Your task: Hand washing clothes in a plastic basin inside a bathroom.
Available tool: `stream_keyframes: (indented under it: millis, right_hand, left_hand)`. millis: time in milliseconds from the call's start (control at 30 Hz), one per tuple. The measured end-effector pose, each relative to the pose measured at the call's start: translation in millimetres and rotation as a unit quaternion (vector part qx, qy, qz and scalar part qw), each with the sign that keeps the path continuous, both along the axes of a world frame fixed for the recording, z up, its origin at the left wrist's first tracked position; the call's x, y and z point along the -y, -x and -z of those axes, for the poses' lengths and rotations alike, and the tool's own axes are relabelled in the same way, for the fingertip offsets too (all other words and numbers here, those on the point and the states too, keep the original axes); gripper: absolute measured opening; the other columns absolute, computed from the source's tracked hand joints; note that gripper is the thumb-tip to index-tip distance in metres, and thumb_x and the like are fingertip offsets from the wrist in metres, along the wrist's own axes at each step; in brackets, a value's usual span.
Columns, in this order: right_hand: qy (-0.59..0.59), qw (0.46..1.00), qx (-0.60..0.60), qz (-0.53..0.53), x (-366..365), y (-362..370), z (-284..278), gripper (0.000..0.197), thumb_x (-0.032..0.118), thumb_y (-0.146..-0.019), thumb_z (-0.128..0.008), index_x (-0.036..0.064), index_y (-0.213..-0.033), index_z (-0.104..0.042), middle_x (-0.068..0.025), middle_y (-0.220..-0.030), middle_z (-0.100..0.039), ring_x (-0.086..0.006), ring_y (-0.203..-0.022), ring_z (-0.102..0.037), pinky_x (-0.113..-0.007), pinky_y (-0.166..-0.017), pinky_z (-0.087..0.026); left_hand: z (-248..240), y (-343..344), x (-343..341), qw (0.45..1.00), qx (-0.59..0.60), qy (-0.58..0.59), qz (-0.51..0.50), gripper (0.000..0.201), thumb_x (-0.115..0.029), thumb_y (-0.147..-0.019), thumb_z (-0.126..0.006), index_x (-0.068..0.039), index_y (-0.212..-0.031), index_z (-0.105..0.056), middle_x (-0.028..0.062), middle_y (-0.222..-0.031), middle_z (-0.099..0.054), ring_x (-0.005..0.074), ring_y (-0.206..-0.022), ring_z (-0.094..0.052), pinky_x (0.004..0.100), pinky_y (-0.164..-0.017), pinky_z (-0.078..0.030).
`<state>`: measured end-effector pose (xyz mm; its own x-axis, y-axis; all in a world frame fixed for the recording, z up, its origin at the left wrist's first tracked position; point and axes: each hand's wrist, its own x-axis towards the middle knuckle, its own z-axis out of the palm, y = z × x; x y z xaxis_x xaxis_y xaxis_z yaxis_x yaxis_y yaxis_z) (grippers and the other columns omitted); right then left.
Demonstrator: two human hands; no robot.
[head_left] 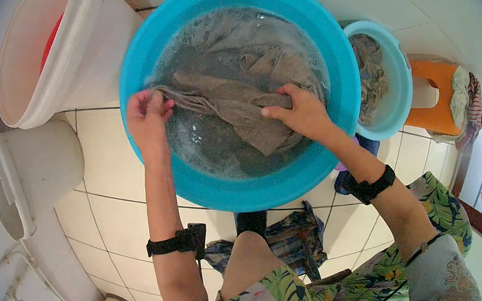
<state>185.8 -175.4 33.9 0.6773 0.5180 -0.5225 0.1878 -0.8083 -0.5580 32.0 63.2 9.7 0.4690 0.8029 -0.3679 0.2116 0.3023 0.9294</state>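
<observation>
A large blue basin [248,196] holds grey, soapy water with foam along its edge. In it lies a wet brown-grey cloth [234,105], bunched and twisted, partly above the water; its kind of garment cannot be made out. At the basin's left rim, my left hand [149,109] pinches a gathered end of the cloth. My right hand [300,110] grips the same cloth nearer the basin's right side, thumb and fingers closed on a fold. The cloth stretches between both hands.
Right of the basin stands a smaller light-blue tub [396,83] with wet cloth, beside an orange stool [436,99] with cloths on it. White bins [47,167] stand at the left. A dark plaid cloth [294,236] lies on the tiled floor [106,164] below the basin.
</observation>
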Motion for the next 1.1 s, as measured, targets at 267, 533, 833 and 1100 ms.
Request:
stream_keyframes:
  millis: [267,533,833,1100]
  right_hand:
    - [0.025,0.952,0.251,-0.175,-80,29,-3,0.064,0.048,-0.069,-0.072,0.0076,-0.117,-0.056,-0.0206,-0.106,-0.053,-0.0384,-0.101,-0.049,-0.046,-0.086,-0.042]
    - [0.012,0.99,0.117,-0.082,-89,14,54,0.03,0.027,-0.082,-0.054,0.0086,-0.104,-0.062,-0.017,-0.094,-0.066,-0.0349,-0.089,-0.064,-0.049,-0.075,-0.05]
    - [-0.21,0.972,0.064,-0.081,-80,106,-25,0.02,0.024,-0.083,-0.058,0.0039,-0.084,-0.058,-0.0171,-0.077,-0.056,-0.035,-0.078,-0.057,-0.045,-0.066,-0.044]
    - [-0.222,0.938,0.207,-0.168,-86,143,-33,0.024,0.027,-0.082,-0.057,0.0053,-0.071,-0.054,-0.0127,-0.066,-0.056,-0.0331,-0.063,-0.057,-0.044,-0.059,-0.044]
  left_hand:
    - [8,10,18,0.999,-0.028,0.042,-0.01,0.051,-0.019,-0.086,-0.063,-0.007,-0.131,-0.045,0.0094,-0.118,-0.054,0.0182,-0.099,-0.055,0.0357,-0.075,-0.052]
    - [-8,8,28,0.968,0.074,0.238,-0.028,0.079,-0.036,-0.084,-0.065,-0.009,-0.144,-0.022,0.0148,-0.138,-0.039,0.0338,-0.121,-0.042,0.0466,-0.086,-0.046]
    - [4,-9,47,0.891,0.226,0.393,0.012,0.053,-0.049,-0.09,-0.051,-0.01,-0.126,-0.048,0.0105,-0.115,-0.058,0.0229,-0.105,-0.056,0.0383,-0.08,-0.051]
    - [11,11,58,0.873,0.128,0.469,0.034,0.051,-0.05,-0.087,-0.057,-0.007,-0.114,-0.055,0.0055,-0.091,-0.063,0.0156,-0.067,-0.059,0.0282,-0.061,-0.051]
